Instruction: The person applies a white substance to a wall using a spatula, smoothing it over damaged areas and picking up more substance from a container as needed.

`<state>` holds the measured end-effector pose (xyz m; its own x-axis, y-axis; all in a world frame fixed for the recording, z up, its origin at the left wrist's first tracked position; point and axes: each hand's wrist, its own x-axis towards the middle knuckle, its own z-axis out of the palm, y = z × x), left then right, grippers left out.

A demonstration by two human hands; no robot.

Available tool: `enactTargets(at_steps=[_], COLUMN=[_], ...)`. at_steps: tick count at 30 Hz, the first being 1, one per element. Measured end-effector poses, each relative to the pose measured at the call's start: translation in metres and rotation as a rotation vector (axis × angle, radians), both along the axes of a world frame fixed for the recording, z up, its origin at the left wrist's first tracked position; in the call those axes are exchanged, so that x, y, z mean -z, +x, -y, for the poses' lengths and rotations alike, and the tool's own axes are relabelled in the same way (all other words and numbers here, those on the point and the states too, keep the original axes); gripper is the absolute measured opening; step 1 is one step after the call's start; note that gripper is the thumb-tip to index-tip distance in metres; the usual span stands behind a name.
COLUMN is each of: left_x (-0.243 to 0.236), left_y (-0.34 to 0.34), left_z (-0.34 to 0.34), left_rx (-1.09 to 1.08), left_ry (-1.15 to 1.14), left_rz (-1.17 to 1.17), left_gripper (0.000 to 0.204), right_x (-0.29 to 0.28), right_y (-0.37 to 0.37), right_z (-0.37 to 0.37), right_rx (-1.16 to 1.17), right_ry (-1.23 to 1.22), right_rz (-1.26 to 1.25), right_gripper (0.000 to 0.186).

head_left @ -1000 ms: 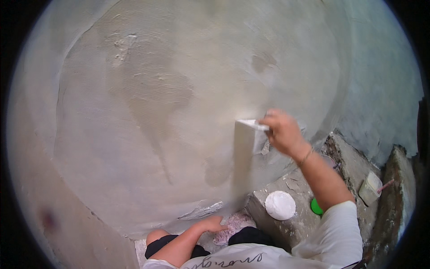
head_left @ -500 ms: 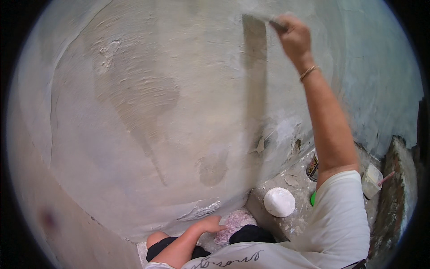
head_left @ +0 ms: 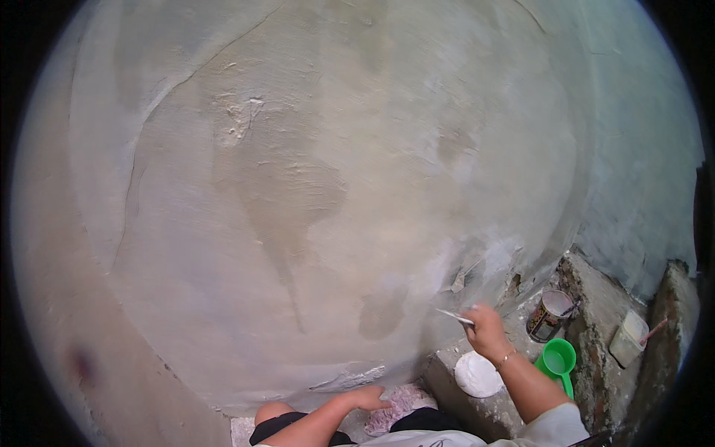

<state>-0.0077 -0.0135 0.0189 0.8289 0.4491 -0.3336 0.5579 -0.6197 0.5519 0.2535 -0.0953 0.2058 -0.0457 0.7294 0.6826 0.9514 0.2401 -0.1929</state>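
My right hand (head_left: 488, 334) grips a putty knife (head_left: 454, 316), its pale thin blade pointing left, close to the lower wall. Just below that hand is a round heap of white paste (head_left: 478, 375) on the concrete ledge. My left hand (head_left: 368, 398) is low in front of me with fingers loosely stretched and nothing seen in them. Its fingertips are beside a pinkish-white mottled bundle (head_left: 401, 408); whether they touch it I cannot tell. The plastered wall (head_left: 387, 186) fills most of the view, with damp darker patches, trowel ridges and a crack.
A green mug (head_left: 555, 361) with pale liquid stands right of my wrist. Behind it is a paint-stained tin (head_left: 550, 316) with a tool in it. Farther right, a plastic tub (head_left: 629, 337) with a pink stick sits by rough concrete blocks (head_left: 596, 320). Peeling plaster (head_left: 459, 281) marks the lower wall.
My right hand has come down from high on the wall with the putty knife to just above the white paste. The dark upright stripe below the knife no longer shows. My left hand stays low.
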Motion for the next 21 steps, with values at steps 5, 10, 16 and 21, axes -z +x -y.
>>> enactTargets(at_steps=[5,10,16,21], left_x=[0.003,0.008,0.003,0.001], left_y=[-0.001,0.001,0.002,0.003], left_z=[-0.002,-0.002,0.002,0.006], left_rx=[0.014,0.032,0.011,0.017], left_ry=[-0.002,0.008,0.022,0.023], left_rz=[0.003,0.014,0.101,0.107], left_gripper=[0.074,0.071,0.069,0.066], right_x=[0.055,0.084,0.119,0.120], right_y=[0.031,0.048,0.068,0.067], right_z=[0.025,0.051,0.071,0.086], right_rx=[0.185,0.307,0.433,0.507], right_ry=[-0.117,-0.169,-0.216,-0.219], right_rz=[-0.116,-0.150,-0.153,-0.215], right_gripper=[0.003,0.007,0.009,0.014])
